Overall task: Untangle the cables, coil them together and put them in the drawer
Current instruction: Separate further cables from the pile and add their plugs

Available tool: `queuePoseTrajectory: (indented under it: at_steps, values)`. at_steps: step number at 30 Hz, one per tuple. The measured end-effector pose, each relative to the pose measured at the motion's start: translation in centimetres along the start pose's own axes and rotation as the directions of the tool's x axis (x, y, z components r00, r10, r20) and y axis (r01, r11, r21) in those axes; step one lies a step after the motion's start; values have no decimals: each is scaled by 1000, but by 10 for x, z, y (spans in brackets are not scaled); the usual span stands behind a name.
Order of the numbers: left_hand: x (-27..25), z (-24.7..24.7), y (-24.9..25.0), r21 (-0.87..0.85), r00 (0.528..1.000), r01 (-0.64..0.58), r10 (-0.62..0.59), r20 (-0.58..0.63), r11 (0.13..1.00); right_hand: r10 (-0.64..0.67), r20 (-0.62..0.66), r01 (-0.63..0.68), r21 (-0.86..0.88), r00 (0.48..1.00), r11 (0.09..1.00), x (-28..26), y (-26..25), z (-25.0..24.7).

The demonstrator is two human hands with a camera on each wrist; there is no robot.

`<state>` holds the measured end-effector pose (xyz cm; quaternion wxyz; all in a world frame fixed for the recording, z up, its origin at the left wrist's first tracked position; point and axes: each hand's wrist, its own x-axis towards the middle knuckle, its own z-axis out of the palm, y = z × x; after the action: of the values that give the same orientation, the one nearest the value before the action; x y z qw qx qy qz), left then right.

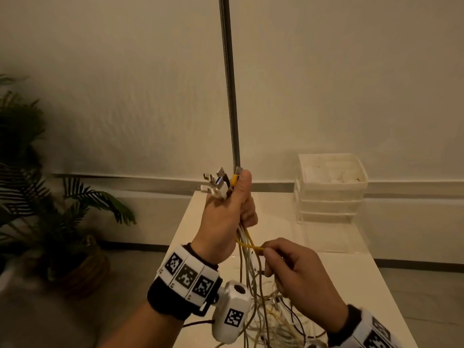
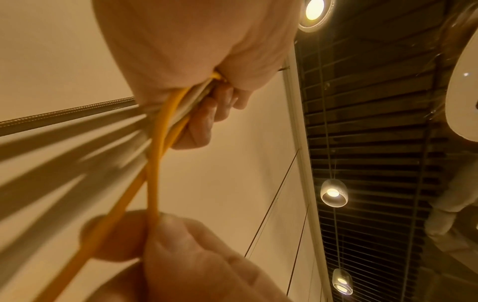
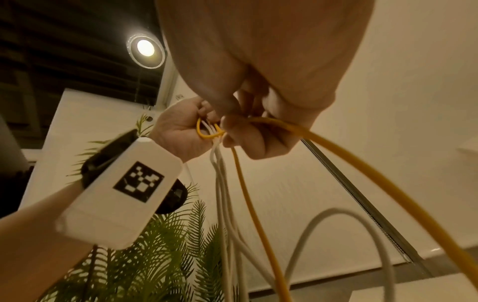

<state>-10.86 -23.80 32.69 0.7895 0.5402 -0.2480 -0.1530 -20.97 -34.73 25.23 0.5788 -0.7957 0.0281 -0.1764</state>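
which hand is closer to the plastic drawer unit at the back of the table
Right. The right hand pinches the yellow cable below the drawer unit; the left hand is farther left.

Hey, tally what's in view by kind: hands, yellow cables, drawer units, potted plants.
hands: 2, left hand gripping the cable bundle, right hand pinching the yellow cable
yellow cable: 1
drawer unit: 1
potted plant: 1
Total: 5

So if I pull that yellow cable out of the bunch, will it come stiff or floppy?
Probably floppy: the yellow cable bends into a small loop where the right hand pinches it. It may snag, since it runs through the cable bunch the left hand grips. It looks light, hanging in loose curves.
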Motion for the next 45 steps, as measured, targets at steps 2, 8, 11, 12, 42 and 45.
queuePoseTrajectory:
  at_steps: [2, 8, 11, 12, 42, 45]
  values:
    - [0, -5, 0, -28, 1000, 24, -24, 16, 999, 9, -51, -7, 31, 999, 999, -4, -1, 1]
    - [0, -7, -5, -64, 999, 48, -48, 12, 997, 152, -144, -110, 263, 978, 959, -11, -7, 6]
    - [1, -4, -5, -104, 999, 27, -31, -37, 994, 185, -73, -156, 293, 980, 943, -15, -4, 8]
    - [2, -3, -4, -123, 998, 27, -33, -45, 992, 183, -31, -166, 290, 983, 943, -17, -3, 9]
    - [-20, -10, -38, 850, 899, -377, -77, 432, 367, 14, 298, 35, -159, 955, 987, 11, 10, -63]
    - [-5, -28, -18, 874, 974, -204, 185, 134, 441, 49, 220, -24, -115, 974, 993, 15, 19, -71]
